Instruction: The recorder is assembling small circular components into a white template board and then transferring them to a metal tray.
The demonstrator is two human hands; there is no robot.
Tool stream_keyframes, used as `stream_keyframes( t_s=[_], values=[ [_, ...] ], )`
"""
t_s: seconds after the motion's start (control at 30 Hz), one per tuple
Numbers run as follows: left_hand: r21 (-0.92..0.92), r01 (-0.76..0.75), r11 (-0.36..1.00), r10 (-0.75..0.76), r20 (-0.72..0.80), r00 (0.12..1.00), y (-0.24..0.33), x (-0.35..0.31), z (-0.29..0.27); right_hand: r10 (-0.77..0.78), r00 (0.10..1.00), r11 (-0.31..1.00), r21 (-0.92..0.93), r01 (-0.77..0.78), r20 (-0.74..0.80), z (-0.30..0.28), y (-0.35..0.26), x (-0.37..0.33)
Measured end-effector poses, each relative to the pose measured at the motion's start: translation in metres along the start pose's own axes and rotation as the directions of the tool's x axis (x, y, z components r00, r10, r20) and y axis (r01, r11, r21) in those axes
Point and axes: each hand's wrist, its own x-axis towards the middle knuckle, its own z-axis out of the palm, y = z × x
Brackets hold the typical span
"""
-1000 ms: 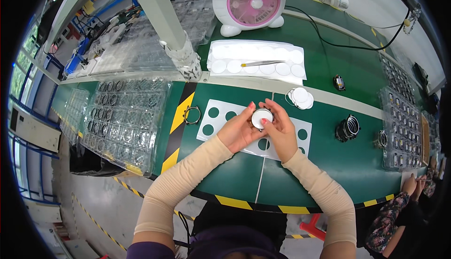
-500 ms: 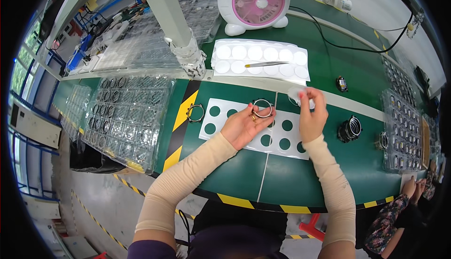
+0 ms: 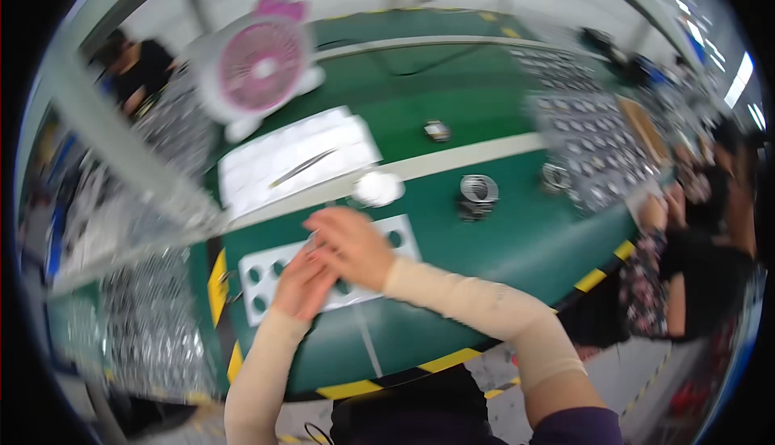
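My left hand (image 3: 304, 290) is closed around a thin metal ring (image 3: 313, 238), above the white sheet with round holes (image 3: 260, 287). My right hand (image 3: 355, 245) lies across the left one, its fingers bent over the same ring. Most of the ring is hidden between the hands, and motion blurs the fingers. A small heap of white round discs (image 3: 378, 189) rests on the green table, just beyond my right hand. Another dark ring (image 3: 232, 286) lies at the left end of the holed sheet, on the striped tape.
White sheets (image 3: 291, 150) with tweezers (image 3: 303, 167) on them lie farther back, near a pink-and-white fan (image 3: 262, 69). To the right stand a stack of rings (image 3: 477, 195) and clear parts trays (image 3: 593, 146). More trays (image 3: 153, 324) are at left. Another person's patterned sleeve (image 3: 639, 279) shows at right.
My view has swung to the right. The right hand has let go of the white discs, now on the table, and has come over to the ring in my left hand.
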Motion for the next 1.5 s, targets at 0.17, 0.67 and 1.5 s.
stream_keyframes(
  t_s=[0.17,0.67,1.5],
  values=[
    [-0.092,-0.014,0.996,0.018,0.047,0.999,0.006,-0.006,0.000,-0.004,1.000,0.997,0.081,0.001,0.030,-0.002,0.000,-0.003],
    [-0.124,-0.010,0.992,0.012,0.018,1.000,0.000,-0.001,0.006,0.043,0.999,0.940,0.338,-0.049,0.026,-0.013,-0.014,-0.002],
    [0.042,0.061,0.997,-0.063,0.036,0.997,0.003,-0.008,0.001,0.272,0.958,0.856,0.432,-0.286,0.095,-0.013,-0.016,-0.005]
  ],
)
